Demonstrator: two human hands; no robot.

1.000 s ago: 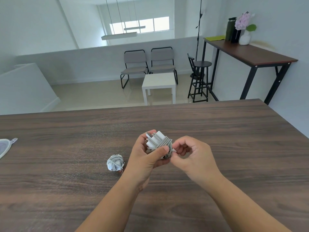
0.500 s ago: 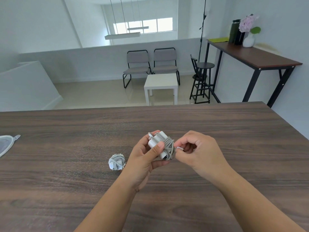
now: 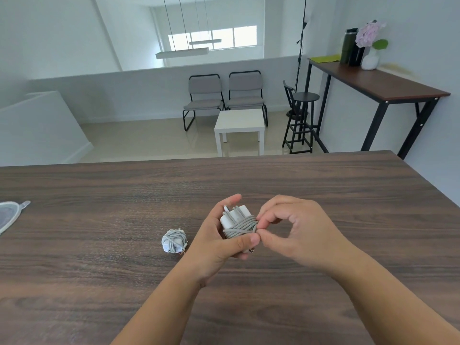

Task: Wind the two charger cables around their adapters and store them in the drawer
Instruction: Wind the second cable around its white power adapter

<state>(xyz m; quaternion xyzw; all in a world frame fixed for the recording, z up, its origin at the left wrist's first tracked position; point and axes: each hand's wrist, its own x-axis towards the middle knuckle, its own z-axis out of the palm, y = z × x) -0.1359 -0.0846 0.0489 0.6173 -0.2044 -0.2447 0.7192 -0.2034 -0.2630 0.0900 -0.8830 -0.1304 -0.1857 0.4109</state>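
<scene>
A white power adapter (image 3: 236, 217) with grey cable (image 3: 241, 229) wound around its lower half sits just below the middle of the frame, raised above the dark wooden table (image 3: 323, 195). The left hand (image 3: 219, 240) wraps it from the left, thumb pressed across the windings and fingers behind. The right hand (image 3: 296, 230) meets it from the right, thumb and forefinger pinched together at the cable's edge; what they nip is too small to tell. To the lower left, a smaller wound adapter (image 3: 174, 240) lies on the table, near the left wrist. At the far left edge rests a pale mesh pouch (image 3: 8, 215).
</scene>
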